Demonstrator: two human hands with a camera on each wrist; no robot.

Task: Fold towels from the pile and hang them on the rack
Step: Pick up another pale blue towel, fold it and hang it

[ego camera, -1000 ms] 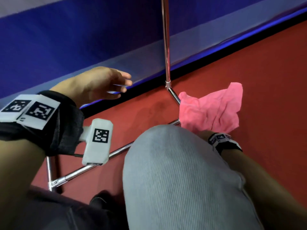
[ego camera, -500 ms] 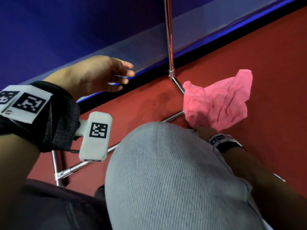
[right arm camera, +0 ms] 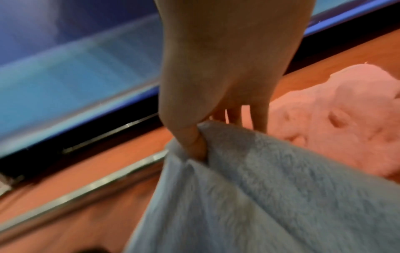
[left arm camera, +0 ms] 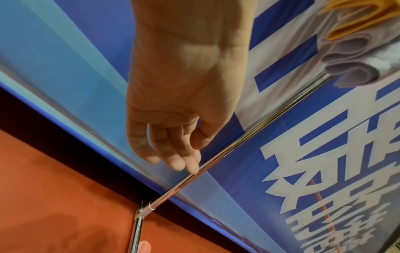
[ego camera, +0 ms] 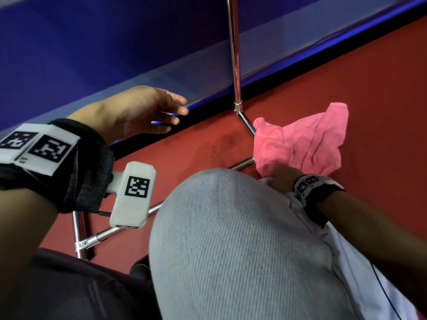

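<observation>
Pinched between thumb and fingers of the right hand (right arm camera: 216,95) is a corner of a fluffy pale-blue towel (right arm camera: 249,188), apparently being drawn up for folding. Just beyond it, a crumpled pink towel (ego camera: 305,139) lies on the red floor (ego camera: 381,88). Farther out, the left hand (left arm camera: 179,109) hangs loosely open, empty, fingertips (left arm camera: 192,166) near the chrome rack's upright pole (left arm camera: 249,135).

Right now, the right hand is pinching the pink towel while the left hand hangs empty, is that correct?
Not quite: in the right wrist view the right hand pinches the light blue towel; the pink towel lies beyond on the floor. The left hand is indeed empty.
</observation>
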